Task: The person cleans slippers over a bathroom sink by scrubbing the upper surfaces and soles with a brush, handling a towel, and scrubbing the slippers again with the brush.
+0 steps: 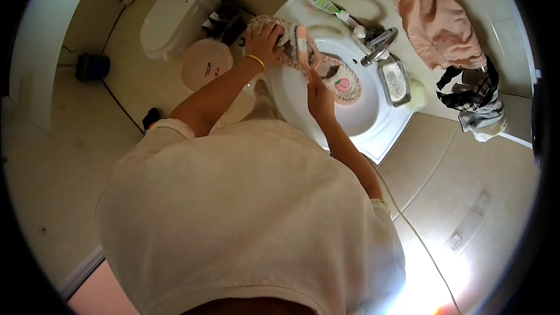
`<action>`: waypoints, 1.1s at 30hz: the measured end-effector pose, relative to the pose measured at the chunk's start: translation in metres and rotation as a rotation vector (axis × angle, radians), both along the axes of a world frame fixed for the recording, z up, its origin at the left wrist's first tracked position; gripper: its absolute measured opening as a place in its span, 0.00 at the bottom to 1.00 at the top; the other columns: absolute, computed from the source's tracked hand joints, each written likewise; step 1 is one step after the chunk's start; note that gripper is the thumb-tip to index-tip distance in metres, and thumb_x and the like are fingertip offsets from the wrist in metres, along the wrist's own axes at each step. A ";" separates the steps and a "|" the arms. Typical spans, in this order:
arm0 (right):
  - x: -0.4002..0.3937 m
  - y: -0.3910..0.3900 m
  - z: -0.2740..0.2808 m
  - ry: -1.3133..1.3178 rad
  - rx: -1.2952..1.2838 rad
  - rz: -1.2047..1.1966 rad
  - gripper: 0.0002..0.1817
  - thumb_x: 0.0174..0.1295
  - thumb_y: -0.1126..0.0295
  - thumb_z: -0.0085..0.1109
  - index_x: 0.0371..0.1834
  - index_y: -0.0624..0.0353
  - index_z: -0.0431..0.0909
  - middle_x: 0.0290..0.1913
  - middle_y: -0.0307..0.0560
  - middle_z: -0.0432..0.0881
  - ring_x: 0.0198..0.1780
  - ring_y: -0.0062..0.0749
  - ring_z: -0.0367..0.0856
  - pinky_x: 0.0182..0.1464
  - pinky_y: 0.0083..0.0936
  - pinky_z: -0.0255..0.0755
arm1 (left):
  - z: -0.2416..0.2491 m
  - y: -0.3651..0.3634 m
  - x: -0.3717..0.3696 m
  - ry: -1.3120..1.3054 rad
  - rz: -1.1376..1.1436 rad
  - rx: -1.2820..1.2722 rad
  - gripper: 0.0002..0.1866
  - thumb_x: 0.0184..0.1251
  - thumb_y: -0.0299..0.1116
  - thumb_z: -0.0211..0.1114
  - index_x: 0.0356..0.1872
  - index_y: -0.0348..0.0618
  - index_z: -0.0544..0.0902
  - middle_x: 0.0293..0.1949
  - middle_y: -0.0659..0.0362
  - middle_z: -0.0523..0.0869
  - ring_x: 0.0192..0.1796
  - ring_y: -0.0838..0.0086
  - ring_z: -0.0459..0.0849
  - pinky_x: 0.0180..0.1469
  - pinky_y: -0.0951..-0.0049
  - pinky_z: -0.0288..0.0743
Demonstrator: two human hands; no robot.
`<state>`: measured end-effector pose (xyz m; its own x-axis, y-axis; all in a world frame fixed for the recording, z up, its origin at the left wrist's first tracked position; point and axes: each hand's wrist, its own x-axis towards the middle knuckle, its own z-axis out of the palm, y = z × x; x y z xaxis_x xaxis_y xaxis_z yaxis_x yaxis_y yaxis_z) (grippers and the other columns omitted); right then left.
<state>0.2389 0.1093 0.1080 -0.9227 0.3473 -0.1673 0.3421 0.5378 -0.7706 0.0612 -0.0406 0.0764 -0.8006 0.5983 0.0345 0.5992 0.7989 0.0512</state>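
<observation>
Over the white sink [373,131], the person's left hand [264,44] presses down with fingers curled on the heel end of a fuzzy pink slipper [335,79] that lies across the basin. The right hand [319,96] has its fingers closed around a pink brush [303,46], held against the slipper. The slipper shows a small peach patch. A tube [326,6] on the sink's edge carries writing too small to read; so does the basin [206,64] on the floor.
</observation>
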 end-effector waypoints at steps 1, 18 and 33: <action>0.004 -0.005 0.005 -0.007 -0.010 -0.001 0.23 0.64 0.67 0.47 0.63 0.51 0.66 0.30 0.61 0.80 0.31 0.49 0.80 0.34 0.35 0.72 | 0.000 -0.001 -0.005 0.004 -0.027 -0.094 0.33 0.63 0.46 0.55 0.69 0.58 0.57 0.70 0.64 0.55 0.70 0.67 0.55 0.67 0.48 0.49; -0.035 -0.020 -0.004 -0.352 0.388 0.229 0.27 0.63 0.72 0.40 0.67 0.47 0.56 0.30 0.61 0.80 0.31 0.54 0.80 0.33 0.47 0.72 | 0.000 0.010 -0.013 -0.185 -0.049 -0.450 0.26 0.69 0.48 0.42 0.66 0.55 0.63 0.69 0.64 0.59 0.71 0.69 0.54 0.66 0.39 0.41; -0.046 -0.014 0.004 -0.404 0.403 0.263 0.29 0.61 0.73 0.41 0.69 0.48 0.54 0.34 0.61 0.81 0.34 0.51 0.82 0.37 0.46 0.74 | -0.017 0.000 -0.011 -0.099 -0.141 -0.362 0.28 0.66 0.51 0.47 0.65 0.53 0.65 0.68 0.63 0.62 0.70 0.66 0.57 0.69 0.47 0.40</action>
